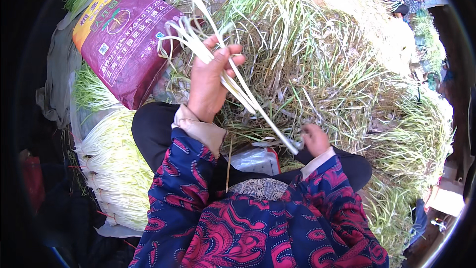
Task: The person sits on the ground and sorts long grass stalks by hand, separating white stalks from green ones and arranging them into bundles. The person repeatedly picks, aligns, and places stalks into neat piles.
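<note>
My left hand [213, 77] is raised in the middle, its fingers closed round a few pale chive stalks [241, 89]. Their limp leaf ends spread past the fingers at the upper left. One longer stalk slants down to the right, its white base end [292, 148] close to my right hand [316, 140]. That hand is slightly blurred, with its fingers curled together beside the stalk's end. A whitish scrap shows at its fingertips, too smeared to name.
A heap of loose green and dry leaves [307, 59] spreads in front and to the right. Tied bundles of pale chives [116, 164] lie at the left. Beyond them is a maroon and yellow sack [126, 39]. A clear plastic bag [253, 161] lies between my legs.
</note>
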Motion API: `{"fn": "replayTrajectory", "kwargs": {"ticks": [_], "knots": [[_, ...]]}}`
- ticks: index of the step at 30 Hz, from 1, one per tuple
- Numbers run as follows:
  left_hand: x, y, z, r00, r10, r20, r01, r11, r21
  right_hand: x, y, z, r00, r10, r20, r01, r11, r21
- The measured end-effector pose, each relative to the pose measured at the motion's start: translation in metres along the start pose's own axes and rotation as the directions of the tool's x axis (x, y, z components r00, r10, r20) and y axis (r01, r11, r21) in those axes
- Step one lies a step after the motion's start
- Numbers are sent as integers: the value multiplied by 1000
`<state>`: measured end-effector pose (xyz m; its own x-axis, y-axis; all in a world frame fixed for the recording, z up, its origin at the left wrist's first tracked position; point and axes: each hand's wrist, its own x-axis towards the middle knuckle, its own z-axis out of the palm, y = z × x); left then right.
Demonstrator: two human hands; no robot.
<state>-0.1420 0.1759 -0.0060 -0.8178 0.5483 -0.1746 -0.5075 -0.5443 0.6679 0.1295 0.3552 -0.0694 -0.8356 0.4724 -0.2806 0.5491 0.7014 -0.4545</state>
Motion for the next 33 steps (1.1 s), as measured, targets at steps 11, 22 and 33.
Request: {"fn": "replayTrajectory", "kwargs": {"ticks": [11,22,33], "knots": [[-28,-55,7,947,-290,134,294,956,-6,113,-153,-41,951,-287,-111,280,656,701],[-13,-77,-15,957,-232,-173,276,912,302,62,-65,-36,974,-205,99,161,927,339],[1,-48,-16,929,-75,-363,72,997,-22,45,190,-97,860,472,-194,-505,738,-447]]}}
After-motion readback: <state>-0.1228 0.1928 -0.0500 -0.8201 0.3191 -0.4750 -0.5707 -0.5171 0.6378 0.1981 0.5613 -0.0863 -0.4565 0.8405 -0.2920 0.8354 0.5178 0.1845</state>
